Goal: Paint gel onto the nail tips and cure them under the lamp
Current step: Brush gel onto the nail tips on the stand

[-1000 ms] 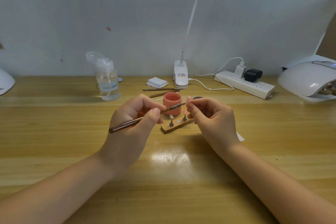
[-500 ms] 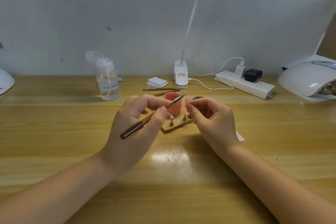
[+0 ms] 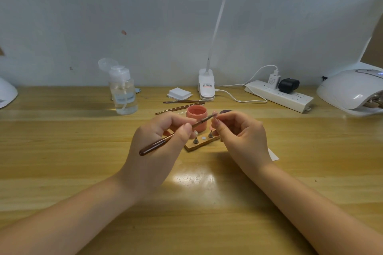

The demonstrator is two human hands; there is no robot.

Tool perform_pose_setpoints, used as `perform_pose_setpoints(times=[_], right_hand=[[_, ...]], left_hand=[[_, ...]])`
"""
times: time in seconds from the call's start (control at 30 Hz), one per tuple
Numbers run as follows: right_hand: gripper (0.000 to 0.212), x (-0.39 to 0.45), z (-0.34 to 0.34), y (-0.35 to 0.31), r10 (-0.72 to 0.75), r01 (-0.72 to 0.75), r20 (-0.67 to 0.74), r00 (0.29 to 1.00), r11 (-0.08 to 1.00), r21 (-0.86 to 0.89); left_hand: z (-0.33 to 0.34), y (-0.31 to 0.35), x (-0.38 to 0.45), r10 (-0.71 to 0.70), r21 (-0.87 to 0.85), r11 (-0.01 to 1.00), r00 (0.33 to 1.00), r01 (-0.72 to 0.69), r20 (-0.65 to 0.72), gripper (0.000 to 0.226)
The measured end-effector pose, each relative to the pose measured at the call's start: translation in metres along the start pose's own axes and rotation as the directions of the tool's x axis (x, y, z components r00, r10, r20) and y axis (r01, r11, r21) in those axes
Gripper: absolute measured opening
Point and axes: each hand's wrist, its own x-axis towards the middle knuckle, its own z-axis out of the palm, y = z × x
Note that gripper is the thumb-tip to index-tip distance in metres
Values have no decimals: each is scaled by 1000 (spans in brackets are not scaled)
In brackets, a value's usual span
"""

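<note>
We see only part of the white domed curing lamp [image 3: 352, 91], cut off at the right edge, and of a white object [image 3: 7, 94] at the left. The small pink nail tip [image 3: 215, 113] pinched in the right hand [image 3: 240, 136] is too small to make out, and the thin brown brush [image 3: 176, 133] hides its bristle contact.

Bare table [image 3: 62, 161] nearside; pink jar [image 3: 196, 114], wooden stand [image 3: 202, 144] mid-table.

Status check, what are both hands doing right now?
Left hand grips brush. Right hand pinches nail tip; bristles at it. Gel jar behind, nothing blocking.
</note>
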Motion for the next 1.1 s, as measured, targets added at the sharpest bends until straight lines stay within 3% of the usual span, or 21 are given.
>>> perform_pose_setpoints(times=[0.2, 0.53, 0.8, 1.0, 1.1], right_hand=[[23, 0, -1, 0, 6, -7, 18, 1000, 999, 43], [25, 0, 0, -1, -6, 4, 34, 999, 998, 65], [20, 0, 0, -1, 17, -22, 50, 999, 995, 101], [24, 0, -1, 0, 1, -3, 30, 1000, 997, 81], [24, 0, -1, 0, -3, 1, 29, 1000, 998, 68]], left_hand=[[-2, -2, 3, -43, -85, 996, 995, 35, -91, 14], [-1, -1, 1, -34, -153, 988, 999, 28, -31, 18], [-5, -8, 5, -78, -59, 996, 991, 72, -109, 15], [-2, -4, 0, -47, -66, 997, 999, 45, -21, 15], [-4, -2, -1, -18, -76, 997, 999, 15, -40, 24]])
